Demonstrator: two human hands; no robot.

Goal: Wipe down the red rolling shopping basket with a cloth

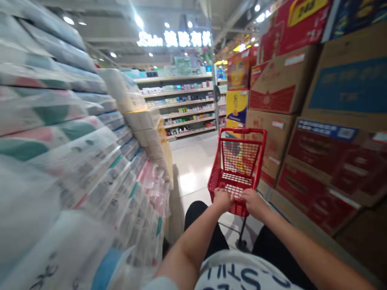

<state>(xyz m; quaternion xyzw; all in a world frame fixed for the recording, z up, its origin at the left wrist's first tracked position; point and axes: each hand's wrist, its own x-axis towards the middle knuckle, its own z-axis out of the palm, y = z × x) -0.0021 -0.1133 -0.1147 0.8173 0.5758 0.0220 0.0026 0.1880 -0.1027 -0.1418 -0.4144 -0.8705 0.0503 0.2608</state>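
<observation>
In front of my body stands a red plastic shopping cart (262, 157) with a mesh basket and a dark lower frame. My left hand (223, 199) is closed on the near edge of the cart, at its left part. A short way to the right, my right hand (254, 203) grips the same edge with its fingers curled over it. The basket floor shows through the mesh, and I see nothing lying on it. Parts of the near edge are hidden under my fingers.
Stacked plastic-wrapped packs (99, 161) form a slanting wall on the left. Piled cardboard cartons (270, 90) line the right side close to the cart. Light floor tiles (193, 161) run between them toward shelves of small goods (181, 90) beneath a lit sign.
</observation>
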